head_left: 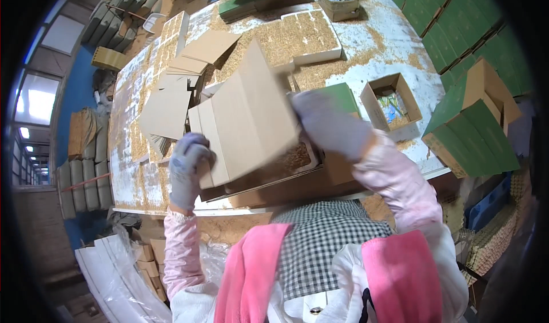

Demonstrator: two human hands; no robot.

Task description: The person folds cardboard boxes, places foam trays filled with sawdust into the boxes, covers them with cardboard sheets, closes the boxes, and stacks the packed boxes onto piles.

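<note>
Cardboard sheet (246, 114), folded with creases, is held up over the near edge of the worktop (389, 31), above a shallow tray (286, 166) filled with small tan grains. Its long axis runs from the lower left, near the left hand, up to the right, where a narrow flap points toward the far edge of the worktop. The sheet is tilted, so its broad plain face looks toward the camera.

At the left, the left hand (189, 168), in a pale purple glove, grips the lower left corner of the sheet; the fingers are curled closed around the edge. Behind this hand, more flat cardboard pieces (171, 100) lie in a loose pile toward the left edge of the worktop, on scattered grains.

At the right, the right hand (326, 123), also gloved, presses on the right edge of the sheet. Its fingertips go behind the cardboard, so I cannot tell how wide they are, only that the hand holds the sheet there.

Further right, a small open carton (392, 103) stands near the right edge of the worktop, and green boxes (474, 128) are stacked beside the worktop. The sheet hides most of the tray, and the checked apron (320, 243) covers the near edge below it.
</note>
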